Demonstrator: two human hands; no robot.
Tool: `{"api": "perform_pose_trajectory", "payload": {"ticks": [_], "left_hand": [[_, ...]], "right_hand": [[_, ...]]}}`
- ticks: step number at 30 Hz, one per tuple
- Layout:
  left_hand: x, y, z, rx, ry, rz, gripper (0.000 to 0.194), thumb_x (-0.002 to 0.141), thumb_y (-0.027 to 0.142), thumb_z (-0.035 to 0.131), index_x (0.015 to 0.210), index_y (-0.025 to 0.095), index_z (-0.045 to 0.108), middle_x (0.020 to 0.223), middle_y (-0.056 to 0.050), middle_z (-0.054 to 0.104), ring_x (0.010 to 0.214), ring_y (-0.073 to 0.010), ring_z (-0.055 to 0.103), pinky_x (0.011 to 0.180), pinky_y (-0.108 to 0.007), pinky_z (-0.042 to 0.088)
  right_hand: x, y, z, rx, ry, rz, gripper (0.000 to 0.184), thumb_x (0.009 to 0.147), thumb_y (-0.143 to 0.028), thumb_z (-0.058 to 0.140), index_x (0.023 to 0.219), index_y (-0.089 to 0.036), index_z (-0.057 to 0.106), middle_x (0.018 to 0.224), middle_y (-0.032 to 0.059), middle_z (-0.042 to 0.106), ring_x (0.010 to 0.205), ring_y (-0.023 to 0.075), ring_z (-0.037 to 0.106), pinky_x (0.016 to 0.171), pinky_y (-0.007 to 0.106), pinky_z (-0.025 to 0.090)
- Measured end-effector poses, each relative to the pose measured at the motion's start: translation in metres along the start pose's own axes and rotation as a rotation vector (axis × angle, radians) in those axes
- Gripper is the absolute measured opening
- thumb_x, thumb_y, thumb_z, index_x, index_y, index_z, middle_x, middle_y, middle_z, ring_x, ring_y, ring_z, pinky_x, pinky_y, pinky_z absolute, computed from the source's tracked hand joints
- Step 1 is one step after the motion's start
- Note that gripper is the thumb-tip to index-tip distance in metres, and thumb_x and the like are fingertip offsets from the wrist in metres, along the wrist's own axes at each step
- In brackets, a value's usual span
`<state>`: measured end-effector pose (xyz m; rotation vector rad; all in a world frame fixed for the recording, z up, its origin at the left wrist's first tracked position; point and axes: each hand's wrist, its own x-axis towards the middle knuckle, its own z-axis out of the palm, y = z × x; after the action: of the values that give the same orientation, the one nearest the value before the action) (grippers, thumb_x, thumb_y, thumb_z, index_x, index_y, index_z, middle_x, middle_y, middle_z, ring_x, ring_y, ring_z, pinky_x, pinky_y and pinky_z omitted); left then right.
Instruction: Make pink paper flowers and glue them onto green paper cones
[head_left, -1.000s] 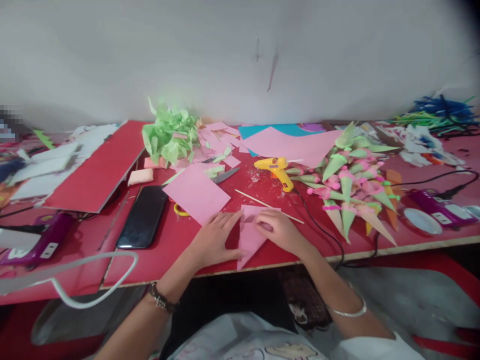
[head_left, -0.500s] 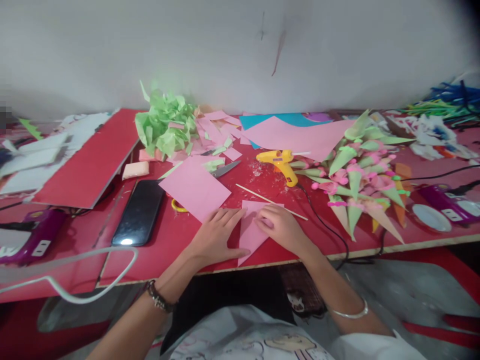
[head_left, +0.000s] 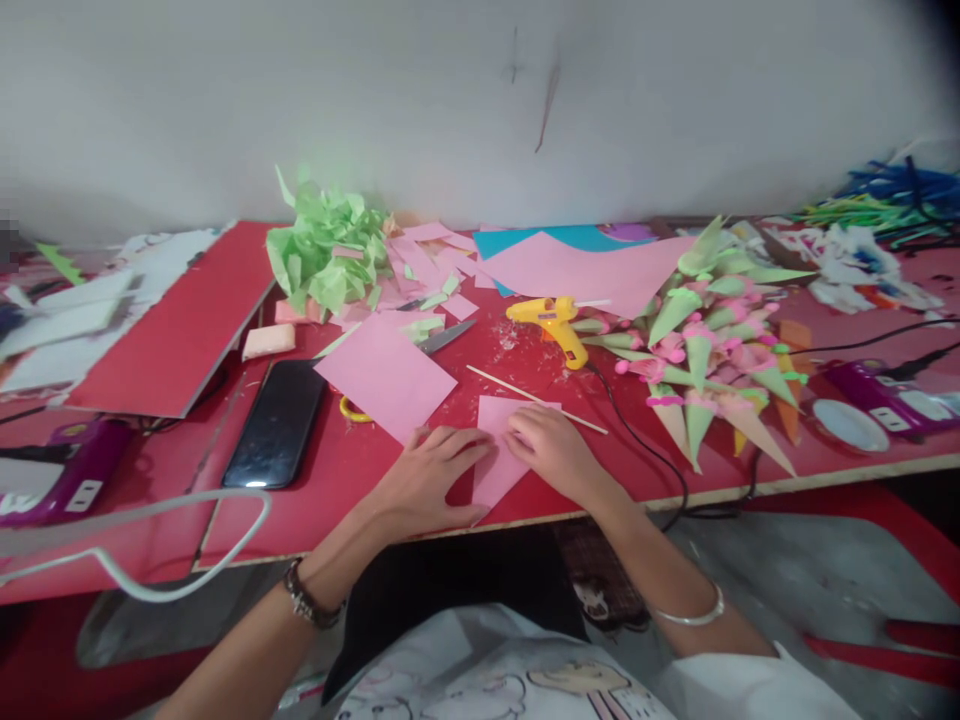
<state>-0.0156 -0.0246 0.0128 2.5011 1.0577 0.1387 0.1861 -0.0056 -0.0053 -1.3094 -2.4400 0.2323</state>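
A folded piece of pink paper (head_left: pixel 499 462) lies at the table's front edge between my hands. My left hand (head_left: pixel 431 478) rests on its left side, thumb and fingers spread apart, the thumb by its lower corner. My right hand (head_left: pixel 551 448) has its fingers curled together and pressed on the paper's right part, covering some of it; the fingertips are partly hidden. Just beyond lies a thin wooden stick (head_left: pixel 536 398), passing behind my right hand. A square pink sheet (head_left: pixel 386 372) sits to the left, overlapping scissors with a grey blade (head_left: pixel 448 337) and yellow handle (head_left: pixel 355 410).
A yellow glue gun (head_left: pixel 553 325) with a black cord lies behind the stick. Paper cones with pink flowers (head_left: pixel 701 360) are heaped at right. A black phone (head_left: pixel 276 425), crumpled green paper (head_left: pixel 330 245) and a red board (head_left: pixel 180 320) are on the left.
My left hand's fingers have shifted slightly over the pink paper and its thumb has drawn back a little. My right hand stays curled on the paper. The whole view has shifted slightly.
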Motion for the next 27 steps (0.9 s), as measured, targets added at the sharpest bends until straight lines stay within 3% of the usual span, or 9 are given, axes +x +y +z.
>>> {"api": "perform_pose_trajectory", "payload": {"ticks": [6, 10, 13, 17, 22, 27], "left_hand": [[-0.004, 0.001, -0.006, 0.025, -0.050, -0.030, 0.070, 0.069, 0.055, 0.052, 0.131, 0.032, 0.028, 0.136, 0.001, 0.035, 0.118, -0.0246, 0.033, 0.098, -0.044, 0.018], [-0.005, 0.000, -0.008, 0.053, -0.082, -0.035, 0.078, 0.066, 0.059, 0.052, 0.134, 0.033, 0.022, 0.139, 0.002, 0.031, 0.122, -0.0261, 0.027, 0.100, -0.045, 0.015], [-0.006, -0.001, -0.008, 0.068, -0.095, -0.024, 0.082, 0.065, 0.059, 0.053, 0.134, 0.032, 0.020, 0.141, 0.002, 0.028, 0.124, -0.0259, 0.024, 0.101, -0.043, 0.016], [-0.008, -0.001, -0.006, 0.059, -0.089, -0.026, 0.081, 0.067, 0.058, 0.053, 0.135, 0.033, 0.016, 0.141, 0.003, 0.027, 0.124, -0.0240, 0.023, 0.102, -0.041, 0.016], [-0.009, -0.001, -0.006, 0.061, -0.102, -0.037, 0.082, 0.067, 0.057, 0.053, 0.135, 0.034, 0.014, 0.142, 0.004, 0.026, 0.125, -0.0238, 0.022, 0.102, -0.042, 0.017], [-0.008, -0.001, -0.007, 0.075, -0.122, -0.036, 0.081, 0.068, 0.057, 0.052, 0.135, 0.034, 0.013, 0.143, 0.005, 0.023, 0.126, -0.0236, 0.020, 0.103, -0.042, 0.015]], "right_hand": [[0.000, 0.001, 0.002, -0.018, 0.008, -0.004, 0.017, 0.082, -0.018, 0.044, 0.065, -0.017, 0.048, 0.066, 0.0017, 0.053, 0.068, 0.0152, 0.048, 0.065, 0.026, 0.035], [-0.007, -0.002, -0.004, -0.068, 0.080, -0.010, 0.013, 0.082, -0.019, 0.045, 0.087, -0.015, 0.057, 0.086, 0.0070, 0.057, 0.084, 0.0192, 0.049, 0.076, 0.031, 0.038], [-0.019, -0.010, -0.012, -0.061, 0.084, -0.143, 0.023, 0.082, -0.017, 0.044, 0.099, -0.021, 0.059, 0.099, 0.0077, 0.055, 0.095, 0.0205, 0.046, 0.087, 0.037, 0.036], [-0.039, -0.025, -0.020, 0.013, -0.083, -0.335, 0.028, 0.081, -0.020, 0.047, 0.104, -0.030, 0.060, 0.108, 0.0050, 0.051, 0.105, 0.0204, 0.041, 0.099, 0.044, 0.025], [-0.054, -0.024, -0.025, -0.042, -0.097, -0.285, 0.028, 0.083, -0.030, 0.045, 0.108, -0.032, 0.059, 0.115, 0.0047, 0.050, 0.108, 0.0225, 0.038, 0.098, 0.044, 0.028], [-0.058, 0.005, -0.037, -0.146, -0.074, -0.192, 0.029, 0.083, -0.036, 0.045, 0.107, -0.030, 0.060, 0.117, 0.0062, 0.050, 0.110, 0.0247, 0.038, 0.097, 0.046, 0.029]]}}
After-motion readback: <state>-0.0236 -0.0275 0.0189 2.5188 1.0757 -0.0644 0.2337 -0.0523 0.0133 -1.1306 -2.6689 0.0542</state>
